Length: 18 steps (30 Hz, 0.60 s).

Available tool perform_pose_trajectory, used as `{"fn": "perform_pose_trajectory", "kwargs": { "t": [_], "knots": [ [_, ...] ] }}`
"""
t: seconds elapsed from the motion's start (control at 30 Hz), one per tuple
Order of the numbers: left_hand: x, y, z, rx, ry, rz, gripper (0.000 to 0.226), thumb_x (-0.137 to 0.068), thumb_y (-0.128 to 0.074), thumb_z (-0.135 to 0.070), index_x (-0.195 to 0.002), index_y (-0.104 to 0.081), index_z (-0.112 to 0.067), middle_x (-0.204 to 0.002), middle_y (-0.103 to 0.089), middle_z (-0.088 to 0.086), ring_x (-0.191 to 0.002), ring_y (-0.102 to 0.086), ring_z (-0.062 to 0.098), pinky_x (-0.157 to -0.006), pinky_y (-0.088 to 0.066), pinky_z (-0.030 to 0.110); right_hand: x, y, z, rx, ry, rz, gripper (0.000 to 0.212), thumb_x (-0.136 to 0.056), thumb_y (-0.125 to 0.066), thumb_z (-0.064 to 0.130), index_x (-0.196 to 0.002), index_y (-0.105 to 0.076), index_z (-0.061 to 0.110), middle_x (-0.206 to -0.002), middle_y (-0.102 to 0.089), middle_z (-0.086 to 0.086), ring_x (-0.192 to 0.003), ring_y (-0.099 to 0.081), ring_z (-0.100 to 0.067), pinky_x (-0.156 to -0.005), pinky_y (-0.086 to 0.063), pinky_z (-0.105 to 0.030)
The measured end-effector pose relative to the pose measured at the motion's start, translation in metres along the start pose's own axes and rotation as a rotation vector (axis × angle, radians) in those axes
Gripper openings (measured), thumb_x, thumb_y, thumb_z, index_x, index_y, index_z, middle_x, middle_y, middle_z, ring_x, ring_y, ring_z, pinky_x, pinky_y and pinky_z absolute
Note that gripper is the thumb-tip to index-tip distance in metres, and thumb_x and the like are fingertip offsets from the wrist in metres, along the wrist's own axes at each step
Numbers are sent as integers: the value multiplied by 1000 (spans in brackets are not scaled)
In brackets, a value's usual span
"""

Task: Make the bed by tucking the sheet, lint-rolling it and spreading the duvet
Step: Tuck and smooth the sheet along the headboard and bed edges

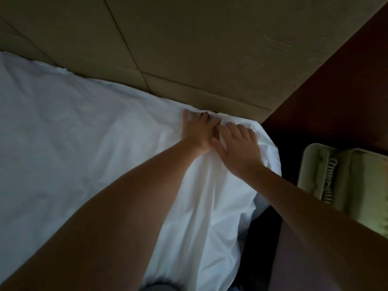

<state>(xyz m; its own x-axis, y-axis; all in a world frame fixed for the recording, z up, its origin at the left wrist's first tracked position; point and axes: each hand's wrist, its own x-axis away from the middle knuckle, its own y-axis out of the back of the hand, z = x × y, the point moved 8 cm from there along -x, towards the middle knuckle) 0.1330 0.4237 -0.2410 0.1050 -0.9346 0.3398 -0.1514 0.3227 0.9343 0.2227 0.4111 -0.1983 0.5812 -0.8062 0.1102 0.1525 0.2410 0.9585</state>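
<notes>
A white sheet point(73, 133) covers the bed from the left edge of the view to its right corner, where it meets the tan padded headboard point(189, 49); along that seam the cloth is rumpled, and at the corner it bunches into thick folds; below the corner it hangs down the side of the bed in long loose creases, untucked; both bare arms reach up from the bottom of the view to that corner, and the 2 hands lie just beside each other, their thumbs touching or nearly so; the left hand point(195, 131) rests palm down on the sheet with the thumb splayed to the left and the fingers point(202, 118) stretched forward, their tips pressed into the fold right at the foot of the headboard, so this hand looks released and pushing rather than clenched; the right hand point(238, 150) lies palm down on the bunched corner, its fingers point(241, 129) bent over the top of the folds with the tips hidden in the cloth, so I cannot tell whether it grasps the sheet or only presses it; to the right of the bed stands a dark wooden nightstand point(336, 91), apart from the hanging cloth by a dark gap; on it sits a pale phone point(357, 179) with a coiled cord point(330, 177) beside the handset; the light is dim and the far folds are soft
</notes>
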Motion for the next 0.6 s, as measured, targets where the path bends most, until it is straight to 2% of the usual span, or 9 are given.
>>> {"fn": "perform_pose_trajectory", "kwargs": {
  "t": [0.07, 0.1, 0.13, 0.2, 0.27, 0.37, 0.43, 0.5, 0.6],
  "knots": [
    [-2, 2, 6, 74, -60, -27, 37, -96, -35, -40, -129, -46, -29, -137, -47, -5, -131, -38, 17, -110, -20, 46, -2, -31, -20, -5, -160, 263, 58, -97, -11, 50, -148, -21, 24, -156, -19, -2, -140, -19, -36, -113, -15, -51],
    [-2, 4, 12, 161, -85, -32, 35, -96, -34, -39, -124, -51, -28, -134, -52, -6, -128, -43, 17, -108, -24, 42, -3, -41, -28, -1, -200, 326, 55, -99, -11, 48, -150, -10, 29, -159, -7, 4, -143, -10, -35, -114, -10, -51],
    [0, 10, 18, 225, -115, -62, 37, -94, -34, -38, -120, -56, -25, -129, -58, -4, -123, -49, 19, -106, -29, 39, -3, -45, -32, -14, -218, 349, 54, -99, -12, 47, -150, -6, 30, -159, -5, 7, -143, -10, -34, -113, -12, -51],
    [7, 27, 35, 242, -138, -232, 42, -88, -34, -32, -112, -64, -16, -112, -68, 6, -107, -60, 26, -96, -39, 38, -9, -40, -36, -78, -245, 325, 52, -100, -15, 46, -149, -12, 29, -157, -14, 6, -139, -22, -34, -110, -22, -49],
    [16, 35, 60, 179, -54, -374, 45, -85, -33, -29, -114, -63, -10, -107, -66, 12, -103, -60, 31, -93, -41, 41, -16, -34, -33, -90, -282, 299, 49, -100, -17, 44, -146, -23, 26, -153, -25, 3, -135, -32, -34, -107, -25, -47],
    [17, 20, 72, 84, 12, -251, 60, -86, -19, -38, -127, -54, -13, -130, -55, 8, -126, -46, 26, -104, -30, 42, -19, -24, -8, 86, -263, 253, 54, -100, -20, 45, -142, -31, 13, -148, -34, -10, -135, -31, -35, -111, -19, -45],
    [12, 8, 72, 12, 24, -114, 51, -96, -23, -36, -138, -43, -16, -144, -42, 4, -136, -33, 21, -111, -20, 42, -21, -24, 14, 125, -187, 214, 55, -100, -19, 44, -144, -27, 13, -151, -28, -11, -140, -21, -35, -114, -11, -46],
    [11, 9, 71, -57, 38, -75, 49, -99, -27, -35, -143, -35, -16, -148, -37, 3, -139, -28, 20, -114, -12, 43, -26, -32, 23, 62, -172, 236, 56, -100, -19, 46, -148, -21, 16, -155, -20, -7, -143, -15, -33, -115, -9, -46],
    [2, 11, 65, -196, 7, -28, 51, -99, -25, -40, -142, -34, -15, -143, -43, 7, -135, -34, 22, -116, -8, 44, -36, -48, 18, -50, -263, 307, 59, -99, -17, 48, -149, -19, 16, -157, -16, -7, -144, -12, -33, -116, -11, -45]
  ]
}}
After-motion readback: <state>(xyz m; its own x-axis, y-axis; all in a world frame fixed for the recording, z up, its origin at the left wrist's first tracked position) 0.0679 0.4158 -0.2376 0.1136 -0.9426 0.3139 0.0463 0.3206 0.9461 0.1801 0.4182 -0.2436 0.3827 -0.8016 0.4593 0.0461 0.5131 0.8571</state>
